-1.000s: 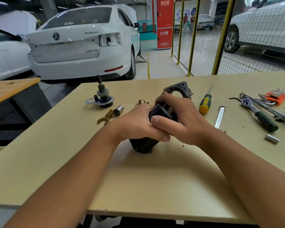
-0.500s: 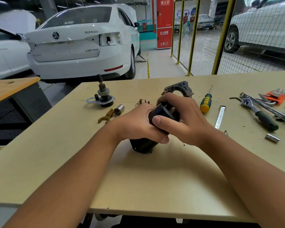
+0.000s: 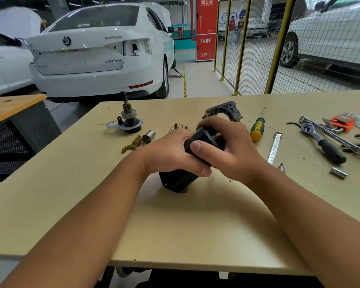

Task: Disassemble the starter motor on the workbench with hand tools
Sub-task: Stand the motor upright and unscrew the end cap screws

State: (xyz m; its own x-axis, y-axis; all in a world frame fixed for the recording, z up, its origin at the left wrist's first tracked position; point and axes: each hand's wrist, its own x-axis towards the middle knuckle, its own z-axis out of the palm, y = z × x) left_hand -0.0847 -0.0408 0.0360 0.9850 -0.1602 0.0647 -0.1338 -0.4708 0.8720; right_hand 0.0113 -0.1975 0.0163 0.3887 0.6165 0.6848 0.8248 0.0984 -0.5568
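The black cylindrical starter motor housing (image 3: 179, 179) lies tilted on the workbench (image 3: 185, 229), its lower end resting on the surface. My left hand (image 3: 170, 152) grips its body from the left. My right hand (image 3: 229, 148) grips the upper open end, thumb across the black rim and fingers curled over the top. Behind my hands sits the grey cast end housing (image 3: 222, 111). The pinion drive assembly (image 3: 129, 121) stands upright at the back left, with a brown fork lever (image 3: 131, 145) and a small metal sleeve (image 3: 149, 136) near it.
Right of my hands lie a green-yellow screwdriver (image 3: 257, 126), a flat wrench (image 3: 274, 147), a ratchet (image 3: 322, 142), a small socket (image 3: 338, 173) and an orange hex key set (image 3: 341, 120). A small brush part (image 3: 178, 126) sits behind my left hand. White cars and a yellow mesh fence stand beyond.
The upper end of the housing has lifted and tilted a little more toward me, and my right thumb has slid across its rim. The parts on the bench have not moved.
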